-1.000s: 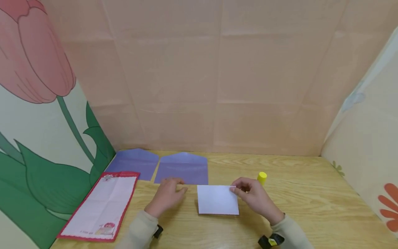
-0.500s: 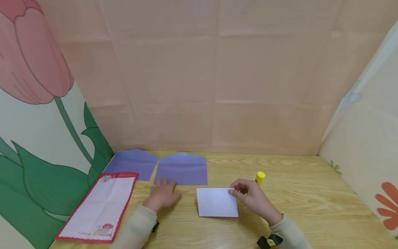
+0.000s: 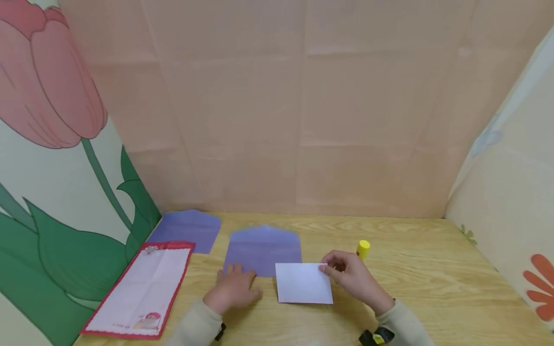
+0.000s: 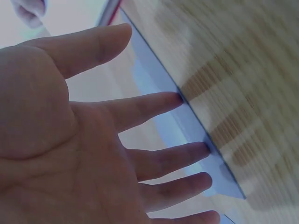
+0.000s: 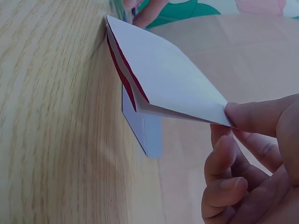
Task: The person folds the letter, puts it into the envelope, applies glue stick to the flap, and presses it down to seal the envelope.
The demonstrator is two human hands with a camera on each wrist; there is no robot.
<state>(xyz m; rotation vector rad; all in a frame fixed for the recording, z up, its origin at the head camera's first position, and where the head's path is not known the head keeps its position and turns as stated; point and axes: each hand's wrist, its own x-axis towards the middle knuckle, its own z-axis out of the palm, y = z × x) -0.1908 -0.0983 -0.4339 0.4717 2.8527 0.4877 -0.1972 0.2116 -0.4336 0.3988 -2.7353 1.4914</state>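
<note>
A folded paper (image 3: 304,283) is in the right hand (image 3: 352,271), and a purple envelope (image 3: 261,250) is under the fingers of the left hand (image 3: 233,290).
The paper is white outside, almost rectangular, with red edges that show between its layers; it is tilted over the table (image 3: 415,278), in front of the near right corner of the envelope, and whether the two touch I cannot tell. The envelope is flat on the table, its pointed flap spread toward the wall (image 3: 298,120). The right hand pinches the paper at its far right corner, between thumb and finger; the left hand is wide, with straight, separated fingers, and fingertips touch the near edge of the envelope.
</note>
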